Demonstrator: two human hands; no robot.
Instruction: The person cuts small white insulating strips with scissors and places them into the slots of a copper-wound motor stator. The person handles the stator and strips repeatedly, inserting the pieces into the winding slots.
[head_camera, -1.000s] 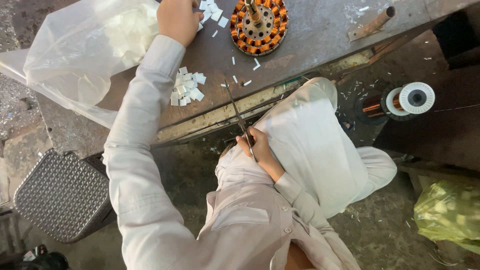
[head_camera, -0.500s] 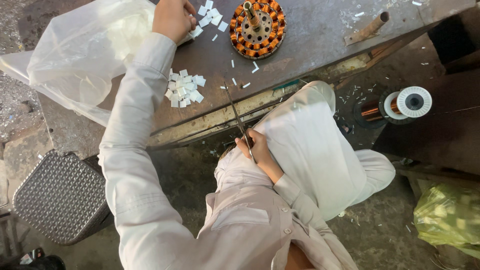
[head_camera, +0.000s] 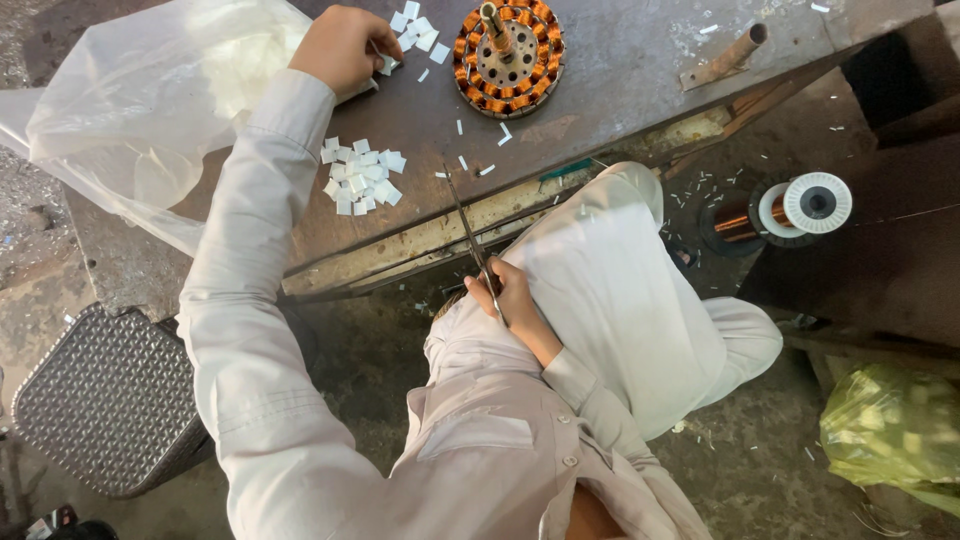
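At nine o'clock our left hand (head_camera: 342, 45) closes on white paper slips (head_camera: 412, 28) on the bench (head_camera: 620, 90); a cut pile (head_camera: 360, 177) waits. The wound stator (head_camera: 507, 45) seems partly fitted. Our right hand (head_camera: 510, 295), at five o'clock, clamps scissors (head_camera: 472, 235).

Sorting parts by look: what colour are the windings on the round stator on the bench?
Copper-orange, on the stator, clearest in the head view.
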